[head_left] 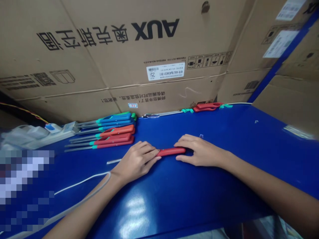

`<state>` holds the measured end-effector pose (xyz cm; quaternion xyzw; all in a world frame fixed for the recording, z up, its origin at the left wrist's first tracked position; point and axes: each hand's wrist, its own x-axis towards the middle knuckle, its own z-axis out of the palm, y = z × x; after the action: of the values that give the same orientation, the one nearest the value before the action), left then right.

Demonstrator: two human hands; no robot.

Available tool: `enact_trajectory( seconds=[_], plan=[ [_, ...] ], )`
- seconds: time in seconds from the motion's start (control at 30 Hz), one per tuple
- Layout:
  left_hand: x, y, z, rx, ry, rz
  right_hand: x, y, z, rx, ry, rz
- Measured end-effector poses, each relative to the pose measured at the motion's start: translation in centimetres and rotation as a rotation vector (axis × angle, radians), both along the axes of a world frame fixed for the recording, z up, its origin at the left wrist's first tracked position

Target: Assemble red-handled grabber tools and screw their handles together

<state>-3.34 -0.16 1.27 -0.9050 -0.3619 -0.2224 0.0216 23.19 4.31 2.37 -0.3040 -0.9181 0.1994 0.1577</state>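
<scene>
The red lighter is at the middle of the blue table, grasped by your left hand. Your right hand curves around its right end, whether gripping I can't tell; more lighters lie far left.

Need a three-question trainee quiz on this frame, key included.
1. Past which hand does the slim metal rod of the red plastic-handled lighter stick out?
2. True or false: the black AUX lettering on the brown cardboard appears upside down.
3. Which handle colour also shows in the row of plastic-handled lighters at picture left? A yellow; B blue; C white.
Key: 1. Left hand. 2. True. 3. B.
</scene>
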Motion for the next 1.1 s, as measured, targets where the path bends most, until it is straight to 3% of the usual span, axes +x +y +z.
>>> enact_trajectory(
  seconds=[0.3,0.5,0.7,1.1],
  plan=[
    [0.8,-0.4,-0.1,0.012,-0.021,-0.042,-1.4,-0.7,-2.0,0.192,0.196,0.097],
    [0.8,-0.3,0.0,-0.041,-0.043,-0.015,-1.2,-0.6,-1.9,0.284,0.230,0.107],
    [-0.2,0.2,0.2,-0.065,0.035,0.103,-0.5,0.0,-1.1,0.240,0.282,0.076],
    [-0.4,0.5,0.2,0.059,0.075,0.099,-0.6,-0.3,-0.9,0.139,0.231,-0.015]
  ],
)
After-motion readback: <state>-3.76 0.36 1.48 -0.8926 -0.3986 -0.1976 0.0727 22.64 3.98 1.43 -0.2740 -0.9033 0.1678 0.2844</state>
